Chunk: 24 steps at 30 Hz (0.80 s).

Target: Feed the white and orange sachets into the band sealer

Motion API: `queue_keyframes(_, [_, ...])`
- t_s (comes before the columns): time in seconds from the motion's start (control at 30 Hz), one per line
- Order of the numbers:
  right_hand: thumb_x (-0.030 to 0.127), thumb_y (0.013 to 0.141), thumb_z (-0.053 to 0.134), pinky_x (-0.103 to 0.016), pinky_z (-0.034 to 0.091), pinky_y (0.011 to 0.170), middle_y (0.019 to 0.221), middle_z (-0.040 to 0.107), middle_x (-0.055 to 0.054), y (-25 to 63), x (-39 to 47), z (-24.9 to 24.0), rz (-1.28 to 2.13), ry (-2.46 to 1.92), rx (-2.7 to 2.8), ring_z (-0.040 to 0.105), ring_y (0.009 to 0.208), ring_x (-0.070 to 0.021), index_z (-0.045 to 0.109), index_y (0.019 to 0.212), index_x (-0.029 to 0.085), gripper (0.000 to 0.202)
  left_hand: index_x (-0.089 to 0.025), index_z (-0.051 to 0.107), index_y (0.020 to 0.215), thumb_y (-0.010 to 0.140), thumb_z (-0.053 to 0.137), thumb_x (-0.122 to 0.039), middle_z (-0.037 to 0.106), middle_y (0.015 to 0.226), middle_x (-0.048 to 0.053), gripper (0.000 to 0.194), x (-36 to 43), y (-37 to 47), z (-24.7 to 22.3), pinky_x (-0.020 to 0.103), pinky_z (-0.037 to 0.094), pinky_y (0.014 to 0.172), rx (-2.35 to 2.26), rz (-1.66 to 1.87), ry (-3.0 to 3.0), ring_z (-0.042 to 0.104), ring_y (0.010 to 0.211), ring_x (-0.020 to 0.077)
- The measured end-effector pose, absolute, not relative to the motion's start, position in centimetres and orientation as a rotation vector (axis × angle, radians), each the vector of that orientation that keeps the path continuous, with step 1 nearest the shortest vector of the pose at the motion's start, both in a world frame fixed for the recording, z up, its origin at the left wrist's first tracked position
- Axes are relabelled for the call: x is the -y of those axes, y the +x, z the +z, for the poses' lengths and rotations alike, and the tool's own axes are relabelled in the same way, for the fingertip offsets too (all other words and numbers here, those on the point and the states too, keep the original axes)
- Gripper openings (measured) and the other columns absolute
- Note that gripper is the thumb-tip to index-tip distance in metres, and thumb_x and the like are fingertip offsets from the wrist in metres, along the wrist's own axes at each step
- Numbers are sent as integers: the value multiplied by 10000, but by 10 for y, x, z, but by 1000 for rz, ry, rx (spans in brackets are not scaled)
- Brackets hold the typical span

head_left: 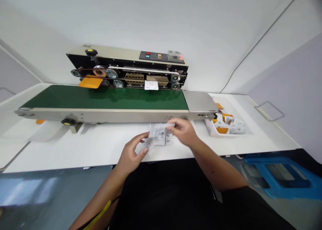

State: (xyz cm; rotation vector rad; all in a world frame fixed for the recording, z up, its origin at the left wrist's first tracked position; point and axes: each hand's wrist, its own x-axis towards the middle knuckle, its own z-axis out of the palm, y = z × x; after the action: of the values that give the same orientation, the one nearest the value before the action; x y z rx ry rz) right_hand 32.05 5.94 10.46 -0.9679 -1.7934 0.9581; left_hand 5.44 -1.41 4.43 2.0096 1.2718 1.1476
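Between my hands, at the table's front, are several small white printed packets point(159, 139), partly overlapping. My right hand point(183, 132) pinches the upper right edge of the top packet. My left hand point(133, 153) is at their left side with thumb and fingers apart; its fingertips are close to the packets' edge, and contact is unclear. Behind them stands a band sealing machine point(125, 64) with a green conveyor belt point(113, 97). A white packet point(151, 85) is in the machine's sealing section, and an orange packet point(90, 81) hangs from its rollers farther left.
A white bin point(241, 122) with orange and white packets stands to the right on the white table point(105, 149). Another white bin point(15, 122) is below the belt's left end. A blue plastic stool point(284, 176) is at the lower right.
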Motion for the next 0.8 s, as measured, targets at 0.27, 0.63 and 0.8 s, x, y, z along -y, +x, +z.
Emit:
queue_keyframes(0.27, [311, 747, 839, -226, 582, 678, 918, 742, 26, 396, -154, 161, 912, -1073, 1110, 720, 827, -134, 553, 963, 253, 363, -235, 668, 1317, 1007, 587, -456, 670, 1411, 111, 389, 5, 33, 24, 452, 614, 987, -1434, 1172, 1984, 620, 1318, 308])
queue_keyframes(0.63, [121, 766, 736, -379, 570, 933, 958, 761, -39, 414, -228, 168, 462, -1074, 1719, 703, 962, -195, 613, 731, 215, 159, -238, 698, 1260, 1010, 621, -390, 718, 1320, 101, 304, 8, 39, 14, 520, 533, 1104, -1425, 1114, 2211, 650, 1256, 296])
queue_keyframes(0.8, [-16, 734, 570, -384, 532, 984, 1031, 759, -40, 411, -254, 177, 181, -1129, 1950, 672, 1047, -206, 630, 725, 234, 257, -230, 690, 1268, 1023, 612, -331, 724, 1298, 104, 276, 7, 39, 12, 510, 544, 1064, -1399, 1138, 2281, 658, 1220, 285])
